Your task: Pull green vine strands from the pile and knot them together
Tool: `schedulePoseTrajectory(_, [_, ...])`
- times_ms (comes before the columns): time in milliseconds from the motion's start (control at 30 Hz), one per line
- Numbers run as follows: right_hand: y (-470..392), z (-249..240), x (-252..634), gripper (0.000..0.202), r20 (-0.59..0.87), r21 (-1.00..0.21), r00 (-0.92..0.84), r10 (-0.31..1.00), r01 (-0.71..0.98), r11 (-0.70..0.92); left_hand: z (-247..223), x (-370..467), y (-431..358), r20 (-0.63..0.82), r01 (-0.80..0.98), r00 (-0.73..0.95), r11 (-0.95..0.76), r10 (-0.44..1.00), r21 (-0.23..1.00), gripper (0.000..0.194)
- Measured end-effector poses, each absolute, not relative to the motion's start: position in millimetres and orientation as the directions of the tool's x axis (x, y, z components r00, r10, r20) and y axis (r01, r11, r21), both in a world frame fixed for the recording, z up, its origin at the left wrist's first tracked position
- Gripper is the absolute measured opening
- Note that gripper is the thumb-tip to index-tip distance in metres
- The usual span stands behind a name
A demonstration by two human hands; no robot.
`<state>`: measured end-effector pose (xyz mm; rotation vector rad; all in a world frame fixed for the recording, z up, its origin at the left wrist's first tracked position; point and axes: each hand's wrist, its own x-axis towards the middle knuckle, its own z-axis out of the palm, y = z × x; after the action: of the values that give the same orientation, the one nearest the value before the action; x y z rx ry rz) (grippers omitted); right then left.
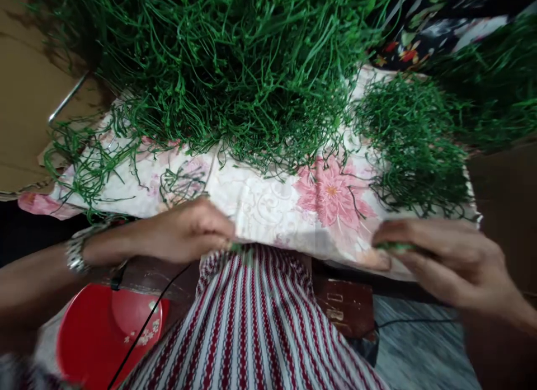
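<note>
A large heap of thin green stems (235, 71) covers the back of a white floral cloth (268, 200). My left hand (197, 230), with a metal watch on its wrist, is closed at the cloth's front edge, and a bit of green shows at its fingertips. Over the right part of the edge, my right hand (444, 255) pinches a short piece of green stem (396, 247). A smaller pile of curly green pieces (415, 144) lies on the cloth beyond my right hand. Loose stems (92, 172) are scattered at the left.
A red bowl (92, 328) with white flower prints is at the lower left, crossed by a black cord. Brown cardboard (25, 99) with a metal rod stands at the left. Dark floral fabric (444, 32) and more greens are at the upper right. Striped clothing (260, 323) covers my lap.
</note>
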<state>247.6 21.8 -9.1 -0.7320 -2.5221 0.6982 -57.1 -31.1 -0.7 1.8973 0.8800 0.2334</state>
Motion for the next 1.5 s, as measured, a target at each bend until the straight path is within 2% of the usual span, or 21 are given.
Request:
schedulePoseTrajectory(67, [47.8, -11.7, 260.4, 0.015, 0.250, -0.295, -0.698, 0.671, 0.605, 0.740, -4.5, -54.9, -20.5, -0.199, 0.498, 0.595, -0.163, 0.779, 0.852, 0.022])
schedulePoseTrajectory(133, [74.5, -20.5, 271.1, 0.023, 0.354, 0.018, -0.562, 0.748, 0.804, 0.595, -10.7, -47.6, -10.8, -0.198, 0.479, 0.511, -0.086, 0.836, 0.874, 0.024])
schedulePoseTrajectory(167, [85.9, -25.4, 276.2, 0.027, 0.383, 0.117, -0.495, 0.780, 0.863, 0.491, -14.3, -43.8, -7.2, -0.206, 0.459, 0.482, -0.045, 0.851, 0.887, 0.024])
schedulePoseTrajectory(233, [100.8, -32.4, 284.7, 0.040, 0.347, 0.245, -0.438, 0.830, 0.896, 0.370, -21.5, -38.6, -3.4, -0.226, 0.422, 0.432, 0.026, 0.873, 0.906, 0.022])
schedulePoseTrajectory(300, [102.5, -34.2, 285.8, 0.055, 0.311, 0.287, -0.443, 0.841, 0.887, 0.361, -27.4, -36.6, -3.3, -0.225, 0.391, 0.382, 0.064, 0.896, 0.918, 0.019])
schedulePoseTrajectory(367, [92.1, -31.8, 274.7, 0.056, 0.361, 0.216, -0.471, 0.805, 0.882, 0.420, -30.7, -35.3, -4.8, -0.193, 0.366, 0.334, 0.062, 0.923, 0.929, 0.016])
schedulePoseTrajectory(400, [83.7, -30.2, 264.1, 0.052, 0.386, 0.110, -0.491, 0.781, 0.865, 0.489, -31.3, -34.3, -5.6, -0.169, 0.356, 0.315, 0.049, 0.934, 0.933, 0.015])
schedulePoseTrajectory(467, [64.1, -28.6, 235.5, 0.040, 0.375, -0.216, -0.558, 0.740, 0.723, 0.656, -31.2, -30.7, -6.5, -0.118, 0.352, 0.284, 0.011, 0.951, 0.936, 0.012])
schedulePoseTrajectory(500, [54.4, -29.3, 219.3, 0.037, 0.339, -0.412, -0.597, 0.727, 0.601, 0.685, -30.7, -28.3, -6.8, -0.095, 0.353, 0.275, -0.008, 0.957, 0.936, 0.010])
schedulePoseTrajectory(533, [45.4, -31.2, 203.2, 0.037, 0.291, -0.556, -0.648, 0.704, 0.484, 0.676, -30.0, -25.8, -7.1, -0.070, 0.353, 0.267, -0.029, 0.961, 0.935, 0.009])
schedulePoseTrajectory(600, [31.1, -38.0, 175.2, 0.044, 0.239, -0.708, -0.727, 0.644, 0.324, 0.628, -28.6, -21.2, -8.1, -0.020, 0.347, 0.240, -0.066, 0.971, 0.936, 0.005])
schedulePoseTrajectory(733, [15.6, -55.5, 147.9, 0.054, 0.192, -0.884, -0.797, 0.573, 0.113, 0.454, -27.9, -17.2, -12.5, 0.052, 0.283, 0.133, -0.088, 0.990, 0.955, 0.004])
schedulePoseTrajectory(833, [10.0, -64.8, 146.8, 0.057, 0.196, -0.940, -0.776, 0.599, 0.025, 0.339, -29.3, -17.8, -15.6, 0.041, 0.220, 0.097, -0.062, 0.994, 0.973, 0.005])
schedulePoseTrajectory(967, [5.6, -70.9, 151.1, 0.057, 0.168, -0.965, -0.756, 0.633, 0.005, 0.262, -32.1, -18.3, -16.8, 0.016, 0.193, 0.078, -0.031, 0.997, 0.981, 0.007])
schedulePoseTrajectory(1100, [4.2, -72.0, 154.8, 0.052, 0.197, -0.941, -0.708, 0.678, 0.057, 0.333, -34.0, -16.0, -16.4, 0.034, 0.136, 0.060, -0.042, 0.998, 0.990, 0.006])
schedulePoseTrajectory(1233, [6.3, -68.6, 159.5, 0.034, 0.218, -0.918, -0.726, 0.653, 0.076, 0.390, -35.5, -14.2, -17.4, 0.005, 0.086, 0.083, -0.012, 0.997, 0.996, 0.004])
schedulePoseTrajectory(1367, [7.4, -66.9, 161.4, 0.021, 0.171, -0.931, -0.770, 0.615, 0.079, 0.357, -34.5, -15.5, -18.1, 0.025, 0.187, 0.114, -0.046, 0.993, 0.981, 0.005])
schedulePoseTrajectory(1500, [4.1, -69.5, 158.3, 0.016, 0.214, -0.892, -0.719, 0.661, 0.133, 0.433, -31.0, -18.0, -17.1, -0.020, 0.273, 0.225, -0.043, 0.974, 0.961, 0.007])
